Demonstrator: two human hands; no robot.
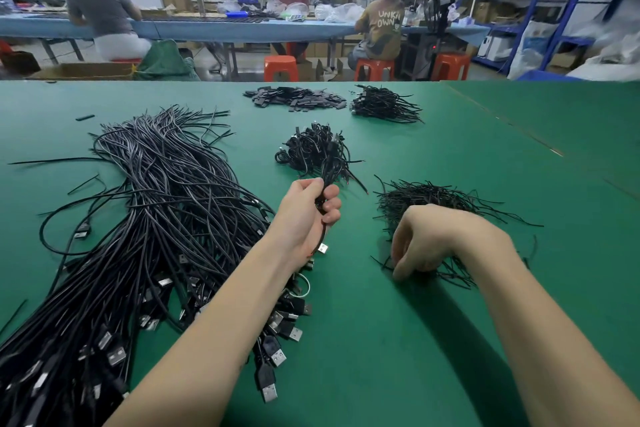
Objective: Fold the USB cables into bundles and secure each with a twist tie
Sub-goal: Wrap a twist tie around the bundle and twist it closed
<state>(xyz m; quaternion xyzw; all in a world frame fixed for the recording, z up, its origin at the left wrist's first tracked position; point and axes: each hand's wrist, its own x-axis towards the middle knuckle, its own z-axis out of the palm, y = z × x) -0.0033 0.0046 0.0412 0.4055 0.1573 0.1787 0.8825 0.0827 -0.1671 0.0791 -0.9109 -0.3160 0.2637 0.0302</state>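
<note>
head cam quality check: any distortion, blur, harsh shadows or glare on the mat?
Head view: strong wide-angle bowing, the green table mat's far edge and blue shelving curve. Soft shadow under the right hand and forearm, none harsh. No glare on the mat; small glints on the silver USB plugs. Folded black cable in the left hand is sharp; background workers softer.

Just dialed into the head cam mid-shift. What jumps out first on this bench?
The big sprawl of loose USB cables fills the left of the green table, plugs toward the camera. At center the left hand grips a folded cable bundle, while the right hand reaches down into the twist tie pile on the right. Finished bundles sit heaped just beyond the left hand.
</note>
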